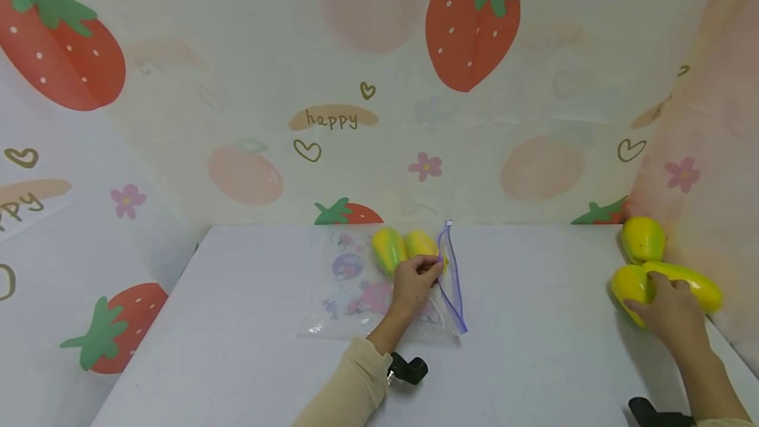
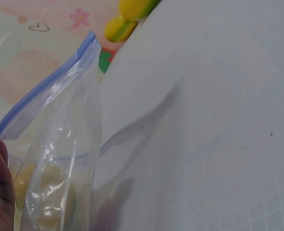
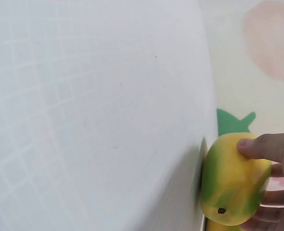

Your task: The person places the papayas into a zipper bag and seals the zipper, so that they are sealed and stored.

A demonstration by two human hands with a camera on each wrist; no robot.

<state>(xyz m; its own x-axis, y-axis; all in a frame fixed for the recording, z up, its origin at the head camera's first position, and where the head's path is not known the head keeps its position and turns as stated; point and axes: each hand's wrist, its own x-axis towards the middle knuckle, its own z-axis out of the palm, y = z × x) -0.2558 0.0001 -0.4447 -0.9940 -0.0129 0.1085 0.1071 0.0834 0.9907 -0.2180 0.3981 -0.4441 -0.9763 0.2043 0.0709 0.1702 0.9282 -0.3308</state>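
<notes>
A clear printed zip bag (image 1: 332, 295) with a purple seal lies on the table, its mouth facing right and parted. Two yellow-green mango-like fruits (image 1: 387, 249) are inside. My left hand (image 1: 412, 285) pinches the bag by its seal; the left wrist view shows the purple strip (image 2: 45, 84) lifted at the fingers. At the table's right end, my right hand (image 1: 676, 312) grips a mango-like fruit (image 3: 233, 178), thumb on one side and fingers around the other. Beside it are an elongated yellow-green fruit (image 1: 705, 290) and a rounder one (image 1: 643, 240) behind.
The white table (image 1: 534, 321) meets a fruit-patterned backdrop (image 1: 367, 170) at the back and sides. A black wrist device (image 1: 408, 369) sits at the left wrist, and another (image 1: 655, 414) at the right wrist.
</notes>
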